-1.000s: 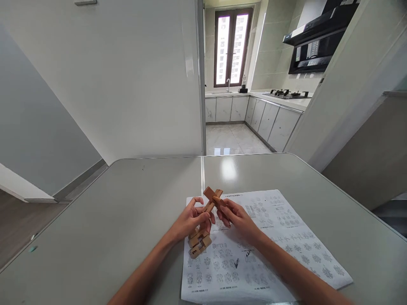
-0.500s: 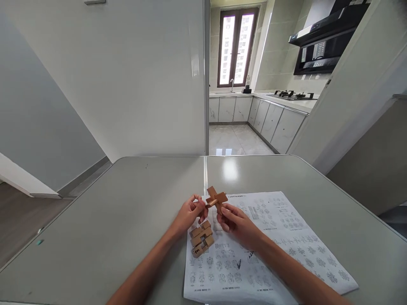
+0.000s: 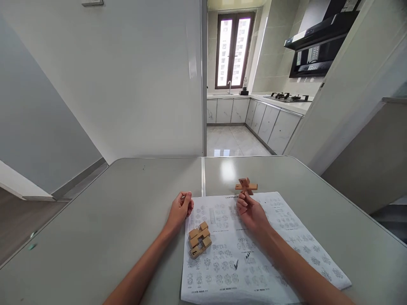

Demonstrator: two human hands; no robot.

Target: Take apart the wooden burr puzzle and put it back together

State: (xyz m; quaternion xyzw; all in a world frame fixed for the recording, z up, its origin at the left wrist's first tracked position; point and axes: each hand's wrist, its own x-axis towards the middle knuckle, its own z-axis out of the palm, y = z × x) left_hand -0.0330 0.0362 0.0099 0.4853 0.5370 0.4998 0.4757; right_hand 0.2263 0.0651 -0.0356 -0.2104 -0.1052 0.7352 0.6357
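A partly assembled wooden burr puzzle (image 3: 246,185), shaped like a cross, is gripped from below by the fingertips of my right hand (image 3: 252,212) above the far edge of the printed sheet. My left hand (image 3: 181,208) rests by the sheet's left edge, its fingers curled together and no object showing in them. Below it, several notched wooden puzzle pieces (image 3: 199,240) lie side by side on the paper, apart from both hands. The nearest one bears a black "3".
A large printed instruction sheet (image 3: 229,267) with rows of puzzle diagrams and pen ticks covers the table's near right part. The grey-green table (image 3: 143,186) has a seam (image 3: 203,176) down its middle. Small green bits (image 3: 32,246) lie near the left edge. Beyond is a kitchen.
My right hand has carried the cross-shaped puzzle up and to the right, turning it. My left hand has come away from it, moved slightly left and curled its fingers. The loose pieces stay put.
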